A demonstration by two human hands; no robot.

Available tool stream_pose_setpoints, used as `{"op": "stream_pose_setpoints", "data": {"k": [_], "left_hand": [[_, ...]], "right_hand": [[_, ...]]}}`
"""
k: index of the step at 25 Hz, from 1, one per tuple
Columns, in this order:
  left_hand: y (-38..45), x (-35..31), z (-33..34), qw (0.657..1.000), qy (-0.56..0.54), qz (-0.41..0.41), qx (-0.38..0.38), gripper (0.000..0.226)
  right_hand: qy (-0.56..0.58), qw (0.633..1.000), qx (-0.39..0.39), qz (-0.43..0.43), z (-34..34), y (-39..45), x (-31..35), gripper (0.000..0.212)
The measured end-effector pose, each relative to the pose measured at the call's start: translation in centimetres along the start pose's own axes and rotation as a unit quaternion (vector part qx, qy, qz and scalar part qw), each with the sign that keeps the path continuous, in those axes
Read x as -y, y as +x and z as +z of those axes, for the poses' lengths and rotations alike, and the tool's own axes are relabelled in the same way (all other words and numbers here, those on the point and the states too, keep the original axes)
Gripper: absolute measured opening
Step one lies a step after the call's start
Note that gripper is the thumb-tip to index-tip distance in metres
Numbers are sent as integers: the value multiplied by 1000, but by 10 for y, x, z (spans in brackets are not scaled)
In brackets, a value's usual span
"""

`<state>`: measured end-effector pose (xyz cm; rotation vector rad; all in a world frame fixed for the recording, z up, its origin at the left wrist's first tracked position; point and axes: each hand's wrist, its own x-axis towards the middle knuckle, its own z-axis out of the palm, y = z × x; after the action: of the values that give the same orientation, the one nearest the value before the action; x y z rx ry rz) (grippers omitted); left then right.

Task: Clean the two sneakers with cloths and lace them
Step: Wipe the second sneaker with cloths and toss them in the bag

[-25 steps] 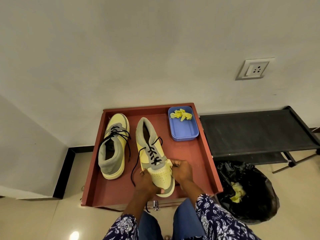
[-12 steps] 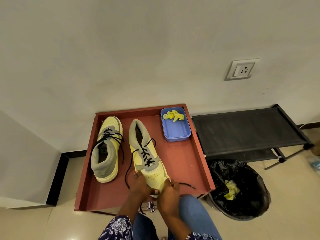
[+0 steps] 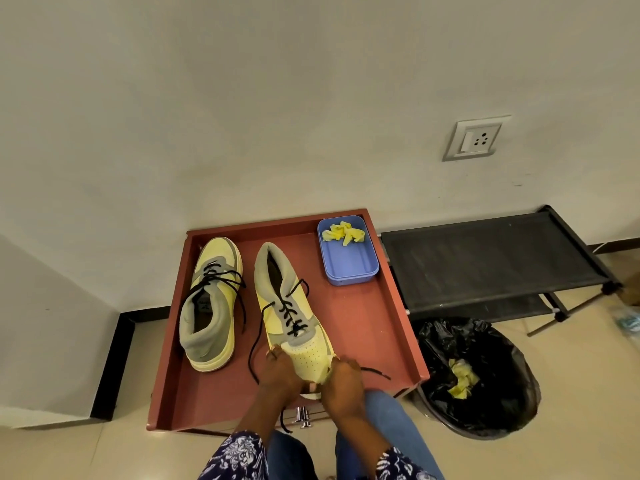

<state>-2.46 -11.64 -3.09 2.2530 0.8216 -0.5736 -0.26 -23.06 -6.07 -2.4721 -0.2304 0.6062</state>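
Two yellow-and-grey sneakers with black laces lie on a red tray (image 3: pixel 367 341). The left sneaker (image 3: pixel 211 306) lies alone, its toe pointing away from me. The right sneaker (image 3: pixel 289 306) points its toe at me. My left hand (image 3: pixel 282 370) grips the left side of that toe. My right hand (image 3: pixel 343 382) pinches a small yellow cloth (image 3: pixel 327 375) against the toe's right side. Loose lace ends (image 3: pixel 375 372) trail over the tray and its front edge.
A blue box (image 3: pixel 348 268) at the tray's back right holds crumpled yellow cloths (image 3: pixel 343 233). To the right stand a low black rack (image 3: pixel 485 261) and a black-lined bin (image 3: pixel 485 382) with a used yellow cloth inside. The wall is just behind the tray.
My right hand has slid from the right side of the toe down towards its tip, closer to my left hand. A lace end now lies out to the right on the tray.
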Motion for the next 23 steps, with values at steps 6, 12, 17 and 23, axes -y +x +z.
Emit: {"op": "stream_pose_setpoints", "data": {"k": [6,12,17,23], "left_hand": [[4,1,1,1000,23,15,-3,103],[8,1,2,999,35,-9,7,108],[10,2,2,999,47,-15,13,111],[11,4,4,999,39,-10,11,109]], "right_hand": [[84,996,20,6,-39,45,15,19],[123,991,21,37,-43,81,44,24],[152,988,-1,3,-43,91,61,33],[160,984,-30,-69,-31,65,52,37]]}}
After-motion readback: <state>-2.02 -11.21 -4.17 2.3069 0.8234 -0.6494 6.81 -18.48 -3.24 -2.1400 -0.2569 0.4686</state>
